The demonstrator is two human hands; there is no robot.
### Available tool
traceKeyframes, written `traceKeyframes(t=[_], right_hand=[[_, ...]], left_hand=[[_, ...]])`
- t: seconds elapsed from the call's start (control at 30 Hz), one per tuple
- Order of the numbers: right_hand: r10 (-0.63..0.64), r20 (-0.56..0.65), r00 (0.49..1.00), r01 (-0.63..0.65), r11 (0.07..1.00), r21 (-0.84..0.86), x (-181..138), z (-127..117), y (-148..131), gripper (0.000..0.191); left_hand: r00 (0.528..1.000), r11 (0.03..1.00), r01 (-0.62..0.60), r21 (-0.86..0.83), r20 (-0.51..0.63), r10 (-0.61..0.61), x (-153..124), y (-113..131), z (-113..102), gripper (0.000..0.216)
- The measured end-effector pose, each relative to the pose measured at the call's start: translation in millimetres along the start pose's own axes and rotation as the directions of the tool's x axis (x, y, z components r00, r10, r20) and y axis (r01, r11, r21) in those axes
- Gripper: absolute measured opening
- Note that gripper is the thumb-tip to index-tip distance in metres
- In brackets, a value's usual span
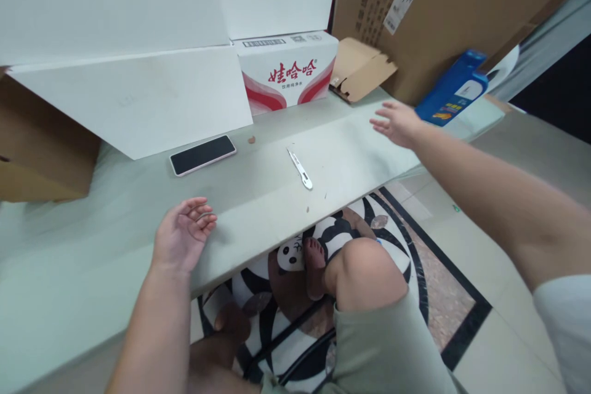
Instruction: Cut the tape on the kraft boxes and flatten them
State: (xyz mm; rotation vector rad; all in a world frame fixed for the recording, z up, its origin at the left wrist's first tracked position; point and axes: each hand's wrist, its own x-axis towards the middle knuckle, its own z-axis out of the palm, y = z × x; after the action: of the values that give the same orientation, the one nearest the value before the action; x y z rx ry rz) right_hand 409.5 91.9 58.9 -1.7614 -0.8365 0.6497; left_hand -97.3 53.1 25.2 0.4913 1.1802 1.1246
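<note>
Left hand rests on the pale tabletop close to the near edge. Its palm is turned up and the fingers are loosely curled and apart, holding nothing.

Right hand is reached out over the far right part of the table. The palm faces down, the fingers are straight and slightly spread, and nothing is in it. Cannot tell whether it touches the surface or hangs just above it.

- **Craft knife:** the white craft knife lies flat on the table between the two hands, well apart from both, with neither hand touching it. It runs diagonally, one end toward the far left and the other toward the near right.
- **Blue pack:** the blue pack leans tilted against the large brown carton, just beyond the right hand and not touched by it.
- **Phone:** the phone lies screen up and dark, left of the knife and beyond the left hand. It sits just beside the edge of a big white cardboard sheet.
- **Crumb:** a small brown crumb sits between the phone and the knife.
- **Back of table:** there is a white box with red characters, and a folded brown cardboard piece just to its right.
- **Far left:** a brown cardboard box stands on the table.
- **Below the table edge:** a bare knee and a foot are over a panda-print rug on a tiled floor.
</note>
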Motion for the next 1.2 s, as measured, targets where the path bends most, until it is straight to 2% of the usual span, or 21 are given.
traceKeyframes(t=[0.13,0.2,0.3,0.43,0.57,0.87,1.2], right_hand=[[-0.066,0.144,0.987,0.113,0.931,-0.346,-46.2,26.2,54.6,0.042],[-0.086,0.188,0.978,0.164,0.877,-0.451,-68.9,33.9,77.2,0.044],[-0.132,0.225,0.965,0.241,0.784,-0.572,-92.3,40.7,94.8,0.044],[-0.225,0.21,0.951,0.308,0.671,-0.675,-109.8,46.4,99.5,0.05],[-0.273,0.18,0.945,0.315,0.612,-0.726,-117.4,49.3,100.0,0.049],[-0.279,0.168,0.945,0.306,0.582,-0.753,-118.8,49.6,98.8,0.051],[-0.283,0.165,0.945,0.304,0.568,-0.764,-118.3,49.8,99.5,0.05]], left_hand=[[1.0,1.0,0.008,-0.011,-0.029,-0.008,-2.3,3.2,5.9,0.015],[0.999,1.0,0.015,-0.013,-0.035,-0.015,-4.4,3.8,8.8,0.017],[1.0,1.0,0.01,-0.006,-0.006,-0.01,-6.1,2.2,8.7,0.017],[0.999,1.0,-0.014,-0.013,0.038,0.015,-4.6,-0.4,3.0,0.012],[0.998,0.999,-0.025,-0.024,0.054,0.026,-3.2,-0.1,0.9,0.012],[1.0,0.999,-0.028,-0.022,0.011,0.029,-10.3,0.2,5.7,0.014],[0.999,0.999,-0.025,-0.03,0.047,0.027,-7.1,-1.3,5.7,0.012]])
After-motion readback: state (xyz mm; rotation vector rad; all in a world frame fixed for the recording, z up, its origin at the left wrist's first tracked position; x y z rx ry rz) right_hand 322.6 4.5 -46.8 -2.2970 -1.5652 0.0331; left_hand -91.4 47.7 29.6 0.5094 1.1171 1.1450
